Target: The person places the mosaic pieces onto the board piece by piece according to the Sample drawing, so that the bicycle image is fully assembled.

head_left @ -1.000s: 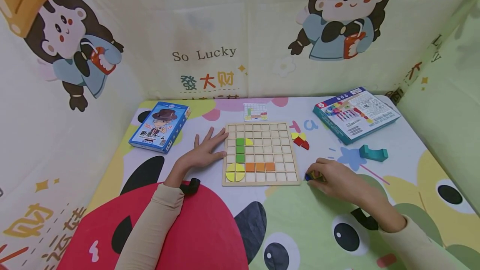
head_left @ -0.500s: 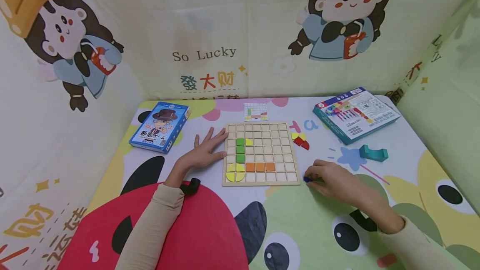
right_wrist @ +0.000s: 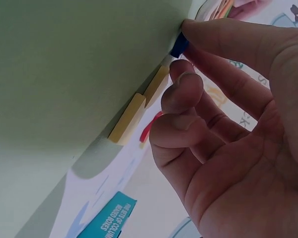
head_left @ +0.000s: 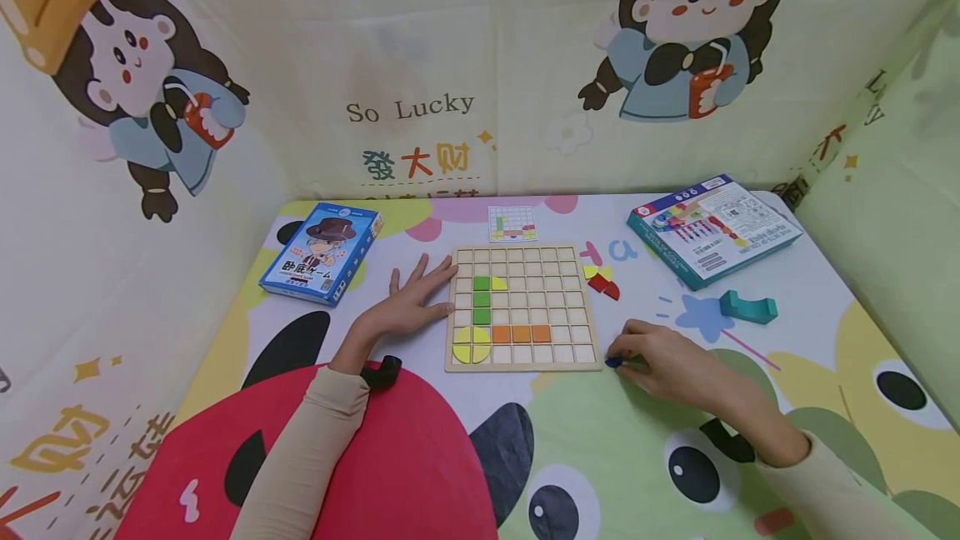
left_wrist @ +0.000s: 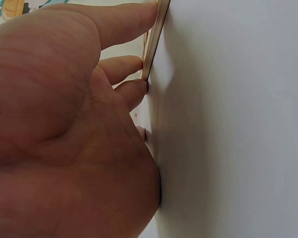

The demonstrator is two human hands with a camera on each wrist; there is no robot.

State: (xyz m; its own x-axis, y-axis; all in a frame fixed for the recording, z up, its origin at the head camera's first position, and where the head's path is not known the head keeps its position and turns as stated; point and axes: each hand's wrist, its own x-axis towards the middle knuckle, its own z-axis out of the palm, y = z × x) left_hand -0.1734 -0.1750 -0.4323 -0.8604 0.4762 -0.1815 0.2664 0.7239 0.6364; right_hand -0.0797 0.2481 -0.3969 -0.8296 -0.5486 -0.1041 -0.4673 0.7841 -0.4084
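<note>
A square wooden grid board [head_left: 523, 371] lies flat on the table, with green, yellow and orange pieces set in its cells. My left hand [head_left: 411, 307] rests at the board's left side, fingers spread and fairly straight; in the left wrist view its fingertips [left_wrist: 134, 64] touch the board's edge. Right of the board's lower corner, my right hand [head_left: 667, 361] pinches a small blue piece [right_wrist: 179, 45] between thumb and index finger, close to the tabletop. Two pale yellowish blocks [right_wrist: 128, 119] lie on the table beside the curled other fingers; the head view hides them under the hand.
A patterned card [head_left: 512, 224] lies behind the board. Red pieces [head_left: 603, 285] and yellow pieces [head_left: 597, 272] lie right of it. A blue box [head_left: 321, 254] is at back left, a teal-edged box [head_left: 712, 227] at back right, with a teal notched block [head_left: 747, 307] before it.
My right hand's fingers have shifted slightly, bringing the blue piece a little left towards the board; a yellowish patch seen between the fingers earlier is now hidden. My left hand stays in place.
</note>
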